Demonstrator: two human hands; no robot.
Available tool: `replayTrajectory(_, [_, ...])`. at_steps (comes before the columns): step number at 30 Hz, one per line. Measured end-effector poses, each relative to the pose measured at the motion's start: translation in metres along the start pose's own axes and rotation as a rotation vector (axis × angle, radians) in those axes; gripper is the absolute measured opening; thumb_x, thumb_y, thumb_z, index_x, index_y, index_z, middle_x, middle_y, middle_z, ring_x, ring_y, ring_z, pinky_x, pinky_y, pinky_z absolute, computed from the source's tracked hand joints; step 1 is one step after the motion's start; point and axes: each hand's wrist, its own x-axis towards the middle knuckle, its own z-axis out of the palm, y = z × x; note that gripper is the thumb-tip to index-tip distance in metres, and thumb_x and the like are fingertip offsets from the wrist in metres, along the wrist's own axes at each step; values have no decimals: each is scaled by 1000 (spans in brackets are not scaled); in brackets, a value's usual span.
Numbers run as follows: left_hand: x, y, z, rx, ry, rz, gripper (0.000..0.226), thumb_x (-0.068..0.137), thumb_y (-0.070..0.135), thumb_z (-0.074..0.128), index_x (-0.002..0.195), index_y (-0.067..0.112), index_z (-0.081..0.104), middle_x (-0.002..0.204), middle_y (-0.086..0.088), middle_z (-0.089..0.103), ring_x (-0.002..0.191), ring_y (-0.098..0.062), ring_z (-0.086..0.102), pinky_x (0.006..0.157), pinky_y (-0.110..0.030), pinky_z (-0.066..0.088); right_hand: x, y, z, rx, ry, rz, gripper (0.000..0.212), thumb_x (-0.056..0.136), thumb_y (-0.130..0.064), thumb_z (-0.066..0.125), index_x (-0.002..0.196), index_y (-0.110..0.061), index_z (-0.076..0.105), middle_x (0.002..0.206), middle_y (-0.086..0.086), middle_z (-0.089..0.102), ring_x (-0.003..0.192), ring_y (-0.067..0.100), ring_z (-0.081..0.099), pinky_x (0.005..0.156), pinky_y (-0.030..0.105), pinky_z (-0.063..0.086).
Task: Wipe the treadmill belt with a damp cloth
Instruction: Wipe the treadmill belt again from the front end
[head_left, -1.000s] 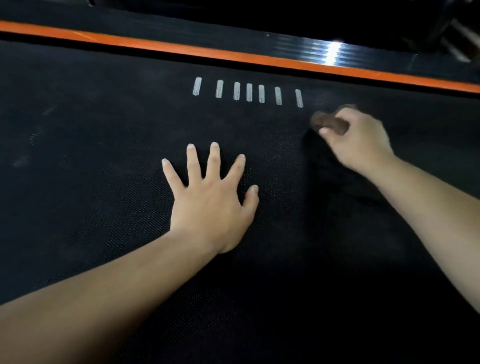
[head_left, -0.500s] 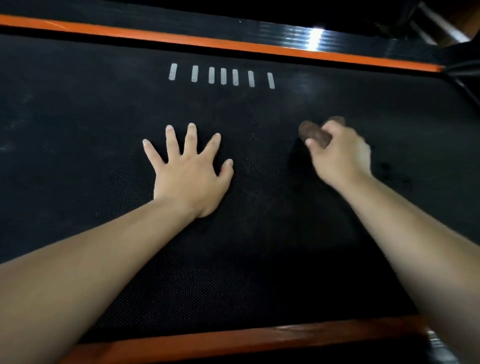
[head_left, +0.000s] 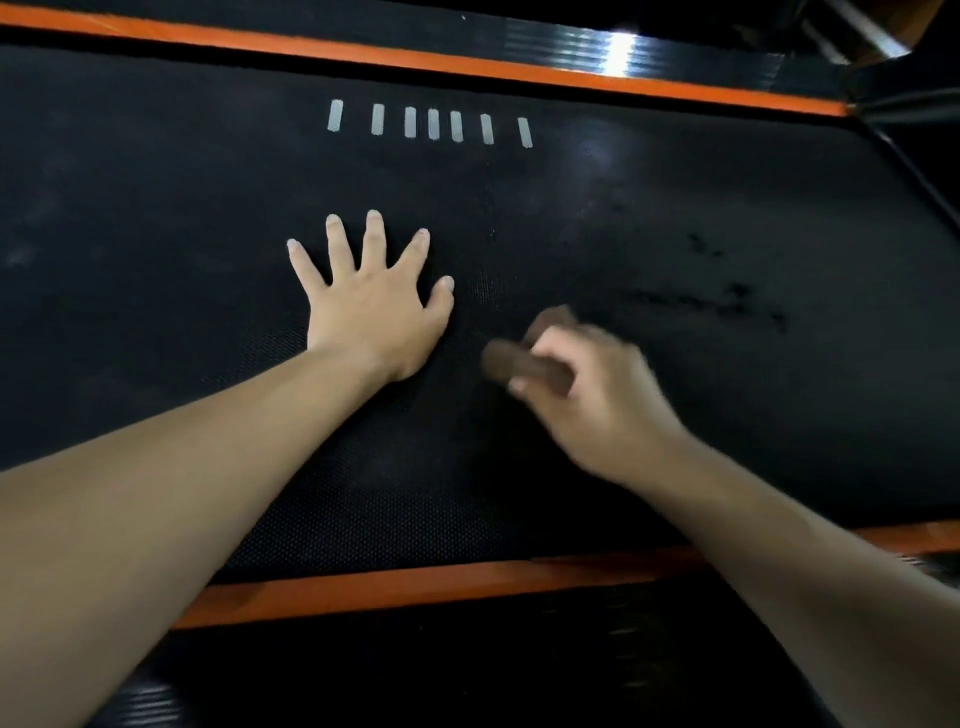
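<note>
A person's left hand (head_left: 374, 306) lies flat on the black treadmill belt (head_left: 156, 270), fingers straight and spread, on the near side of the row of white dashes (head_left: 434, 123) printed on the belt. The right hand (head_left: 597, 400), blurred, curls its fingers around a bunched brown cloth (head_left: 519, 364), which sits against the belt nearer the camera than the dashes and slightly to their right. Dark smears (head_left: 727, 304) streak the belt farther right of the dashes, while an orange rail (head_left: 363, 52) runs along just beyond them.
</note>
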Motion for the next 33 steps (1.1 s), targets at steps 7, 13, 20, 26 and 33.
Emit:
replayTrajectory(7, [-28, -2, -6, -106, -40, 63, 62, 105, 55, 28, 162, 32, 22, 173, -11, 3, 158, -34, -10, 124, -62, -9, 7, 28, -21, -73, 85, 144, 20, 86, -47, 72, 91, -30, 63, 87, -10, 59, 87, 20, 62, 86, 46, 51])
replayTrajectory(13, [-48, 9, -7, -106, -37, 39, 61, 105, 51, 29, 162, 28, 23, 173, -12, 3, 158, -33, -9, 122, -64, -9, -45, 7, -20, 48, -264, -78, 14, 83, -44, 75, 86, -32, 68, 92, -13, 61, 87, 3, 57, 88, 35, 44])
replayTrajectory(20, [-58, 29, -4, -111, -47, 36, 62, 105, 50, 31, 160, 24, 24, 172, -12, 2, 158, -36, -10, 121, -67, -10, -41, 57, -45, -32, 9, 118, 19, 81, -41, 79, 89, -28, 68, 87, -14, 58, 81, 5, 58, 69, 14, 40])
replayTrajectory(26, [-39, 57, -5, -116, -52, 72, 58, 106, 48, 31, 158, 24, 29, 171, -17, 5, 158, -38, -7, 123, -64, -8, -63, 53, -46, -13, -221, -39, 17, 79, -40, 81, 85, -39, 66, 91, -21, 56, 88, -1, 52, 75, 5, 34])
replayTrajectory(33, [-39, 62, 6, -86, -13, 72, 55, 105, 50, 26, 152, 22, 31, 170, -21, 5, 158, -39, -7, 123, -64, -5, -13, 80, -37, -83, 131, 64, 18, 85, -44, 73, 91, -28, 65, 94, -5, 63, 89, 19, 62, 85, 41, 49])
